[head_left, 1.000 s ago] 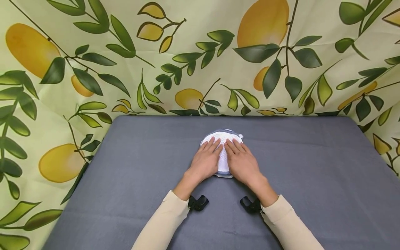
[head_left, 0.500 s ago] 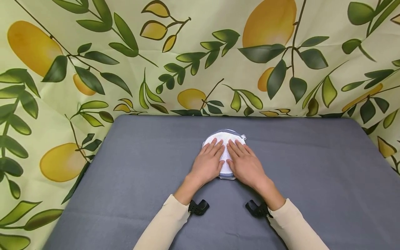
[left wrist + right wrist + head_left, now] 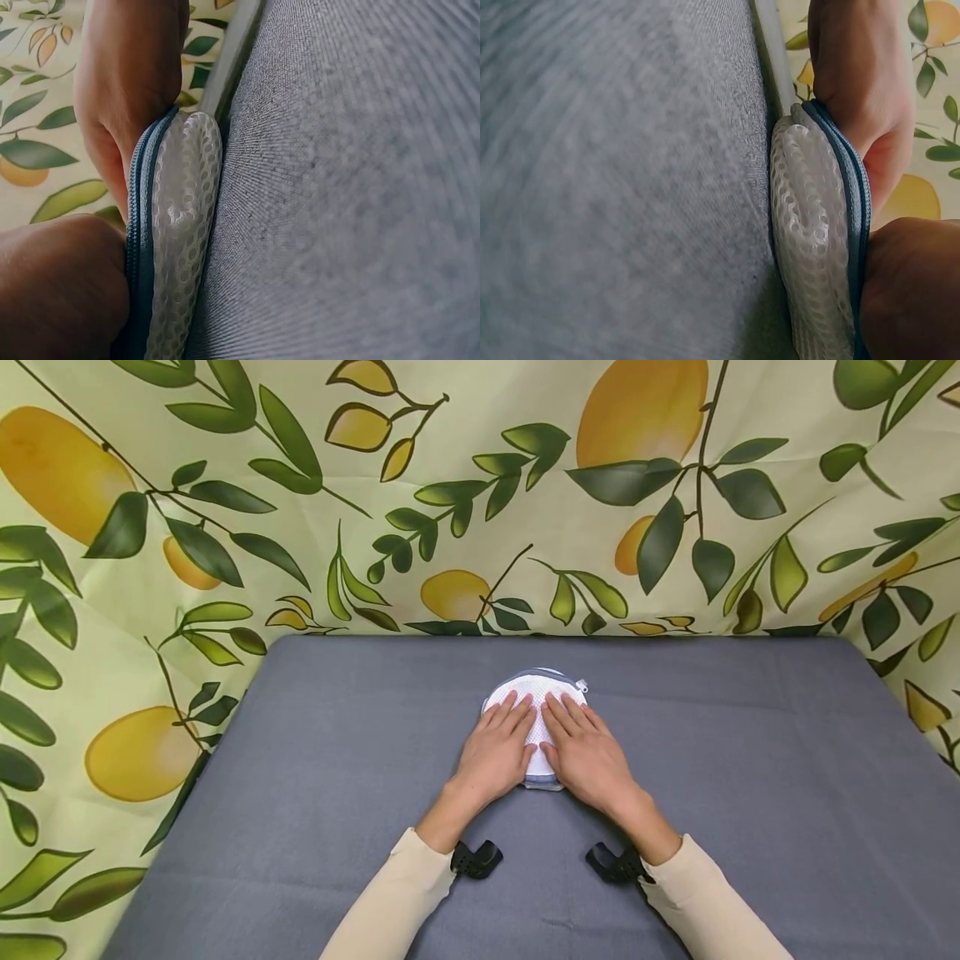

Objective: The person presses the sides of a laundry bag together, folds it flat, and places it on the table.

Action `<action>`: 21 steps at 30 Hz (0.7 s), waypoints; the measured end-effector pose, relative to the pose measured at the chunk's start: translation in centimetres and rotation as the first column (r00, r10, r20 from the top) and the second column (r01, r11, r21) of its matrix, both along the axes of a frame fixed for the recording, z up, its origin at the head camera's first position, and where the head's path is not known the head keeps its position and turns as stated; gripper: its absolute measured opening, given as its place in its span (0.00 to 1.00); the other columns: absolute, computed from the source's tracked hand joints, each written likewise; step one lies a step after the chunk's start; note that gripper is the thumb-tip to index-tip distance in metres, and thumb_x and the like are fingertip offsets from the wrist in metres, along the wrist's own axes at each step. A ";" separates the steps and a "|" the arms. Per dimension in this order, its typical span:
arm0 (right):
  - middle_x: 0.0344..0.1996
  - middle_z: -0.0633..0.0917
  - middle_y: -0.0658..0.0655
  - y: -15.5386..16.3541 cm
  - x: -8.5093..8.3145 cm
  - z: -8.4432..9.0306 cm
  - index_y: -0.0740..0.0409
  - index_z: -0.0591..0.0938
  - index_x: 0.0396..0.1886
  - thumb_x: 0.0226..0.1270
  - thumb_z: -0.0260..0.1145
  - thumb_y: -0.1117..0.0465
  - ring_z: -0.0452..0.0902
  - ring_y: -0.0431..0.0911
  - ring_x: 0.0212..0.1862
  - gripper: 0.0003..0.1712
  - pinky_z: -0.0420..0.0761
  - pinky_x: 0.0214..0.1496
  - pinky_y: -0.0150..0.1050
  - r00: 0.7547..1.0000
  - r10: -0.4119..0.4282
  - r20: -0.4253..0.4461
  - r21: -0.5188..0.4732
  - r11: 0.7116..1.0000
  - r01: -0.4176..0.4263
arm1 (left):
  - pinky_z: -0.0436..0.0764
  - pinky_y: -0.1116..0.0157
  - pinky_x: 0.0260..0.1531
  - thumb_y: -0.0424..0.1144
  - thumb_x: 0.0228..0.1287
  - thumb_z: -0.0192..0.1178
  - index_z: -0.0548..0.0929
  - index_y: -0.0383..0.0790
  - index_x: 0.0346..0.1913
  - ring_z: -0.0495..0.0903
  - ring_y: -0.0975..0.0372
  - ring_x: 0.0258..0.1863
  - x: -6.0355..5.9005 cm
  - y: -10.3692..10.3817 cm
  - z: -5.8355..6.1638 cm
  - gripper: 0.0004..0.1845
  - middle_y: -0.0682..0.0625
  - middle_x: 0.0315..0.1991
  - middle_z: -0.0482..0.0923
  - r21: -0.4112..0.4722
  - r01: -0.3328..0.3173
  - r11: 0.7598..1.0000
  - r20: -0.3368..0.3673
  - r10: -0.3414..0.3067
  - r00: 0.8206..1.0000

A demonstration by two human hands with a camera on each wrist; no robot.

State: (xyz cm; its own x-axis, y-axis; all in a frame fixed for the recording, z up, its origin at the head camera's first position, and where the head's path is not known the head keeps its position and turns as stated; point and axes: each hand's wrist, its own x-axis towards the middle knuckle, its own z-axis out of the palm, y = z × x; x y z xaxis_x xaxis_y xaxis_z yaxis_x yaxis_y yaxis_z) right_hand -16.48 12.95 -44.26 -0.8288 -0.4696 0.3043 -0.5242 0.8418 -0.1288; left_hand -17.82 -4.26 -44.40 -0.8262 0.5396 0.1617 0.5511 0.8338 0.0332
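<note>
A round white mesh laundry bag [image 3: 537,683] with a blue-grey zipped rim lies on the grey cloth. Its zip pull [image 3: 582,686] sticks out at the upper right. My left hand [image 3: 493,750] rests flat on the left half of the bag, fingers straight and pointing away. On the right half lies my right hand [image 3: 592,758], also flat. Both thumbs point inward over the bag's near part, a little apart. In the left wrist view the mesh side [image 3: 180,225] looks low and folded. The right wrist view shows the zip [image 3: 859,195] running beneath the hands.
A grey cloth-covered table [image 3: 360,718] spreads around the bag. Behind and left of it hangs a curtain [image 3: 480,502] printed with lemons and leaves. Black wrist mounts [image 3: 477,860] sit at both cuffs.
Over the last second both thumbs have come into view on the bag, and the right forearm has shifted slightly outward. Both hands remain flat on the bag.
</note>
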 end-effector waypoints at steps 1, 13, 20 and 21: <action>0.65 0.70 0.64 0.0 -0.1 0.0 0.70 0.71 0.64 0.67 0.61 0.58 0.59 0.57 0.69 0.30 0.57 0.68 0.52 1.000 -0.002 -0.007 -0.001 1.000 0.002 | 0.52 0.59 0.68 0.46 0.68 0.55 0.71 0.38 0.67 0.53 0.55 0.72 -0.1 0.0 0.0 0.27 0.48 0.70 0.62 0.004 0.002 1.000 -0.009 -0.002 1.000; 0.64 0.71 0.65 -0.6 -1.1 0.0 0.68 0.74 0.62 0.67 0.63 0.59 0.60 0.58 0.69 0.27 0.56 0.69 0.53 1.000 -0.011 0.006 -0.049 0.999 0.011 | 0.53 0.58 0.68 0.44 0.67 0.57 0.73 0.39 0.65 0.56 0.55 0.71 -1.1 -0.2 0.6 0.25 0.48 0.67 0.66 0.042 -0.012 0.999 -0.010 0.012 1.000; 0.61 0.74 0.66 0.3 -1.1 1.3 0.68 0.73 0.62 0.69 0.60 0.62 0.63 0.60 0.67 0.25 0.61 0.65 0.58 0.997 0.027 0.069 -0.160 0.987 -0.015 | 0.57 0.53 0.67 0.42 0.67 0.57 0.75 0.41 0.63 0.63 0.52 0.68 -0.6 -0.2 1.3 0.23 0.47 0.63 0.72 0.096 -0.017 0.995 -0.063 0.023 0.998; 0.61 0.74 0.66 0.5 -1.1 1.7 0.67 0.72 0.63 0.69 0.60 0.61 0.63 0.61 0.66 0.25 0.63 0.64 0.59 0.997 0.028 0.076 -0.177 0.984 -0.014 | 0.58 0.52 0.66 0.42 0.67 0.57 0.76 0.41 0.63 0.63 0.51 0.67 -0.6 -0.3 1.6 0.22 0.47 0.62 0.73 0.109 -0.013 0.994 -0.077 0.021 0.997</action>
